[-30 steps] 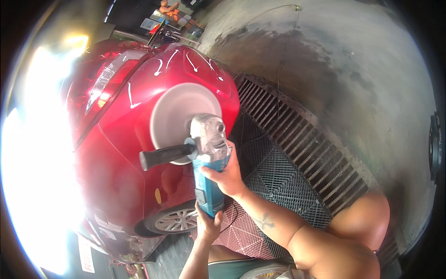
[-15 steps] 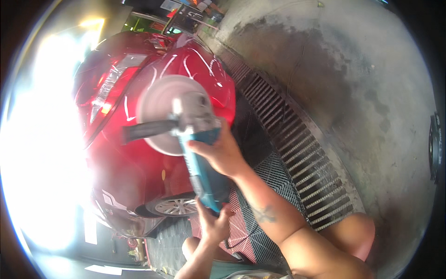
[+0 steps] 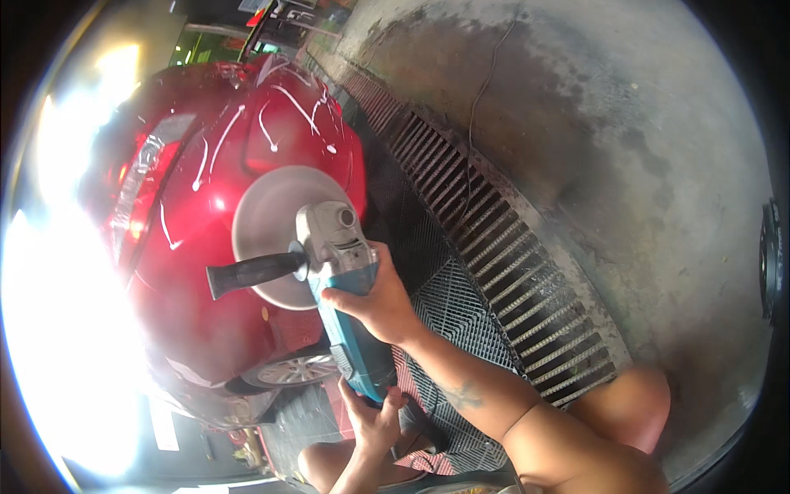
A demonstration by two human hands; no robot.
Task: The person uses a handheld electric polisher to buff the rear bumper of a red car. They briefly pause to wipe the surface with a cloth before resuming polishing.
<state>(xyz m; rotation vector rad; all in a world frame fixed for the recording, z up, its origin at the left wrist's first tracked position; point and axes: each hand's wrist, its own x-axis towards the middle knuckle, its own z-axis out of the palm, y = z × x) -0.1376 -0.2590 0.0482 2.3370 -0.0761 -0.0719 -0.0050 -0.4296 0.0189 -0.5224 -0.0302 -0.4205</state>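
A teal and silver rotary polisher [image 3: 350, 329] is in both my hands. Its round pale pad [image 3: 267, 210] faces the red rear bumper [image 3: 210, 263] of a car; I cannot tell how firmly it touches. My right hand [image 3: 378, 300] is wrapped round the body just behind the metal head. Lower down, my left hand [image 3: 372, 418] grips the rear end of the tool. The black side handle [image 3: 251, 274] sticks out to the left with no hand on it. White streaks [image 3: 226, 140] lie on the paint above and left of the pad.
A tail light [image 3: 144, 177] and a wheel [image 3: 292, 370] belong to the red car. To the right, a metal floor grate [image 3: 502, 247] runs beside black mats [image 3: 469, 313]. A thin cable [image 3: 485, 90] lies on the stained concrete. Bright glare fills the left side.
The polisher has moved down and right relative to the bumper, and more white streaks show above it. The view has shifted so the car sits farther left. Both hands keep their grip.
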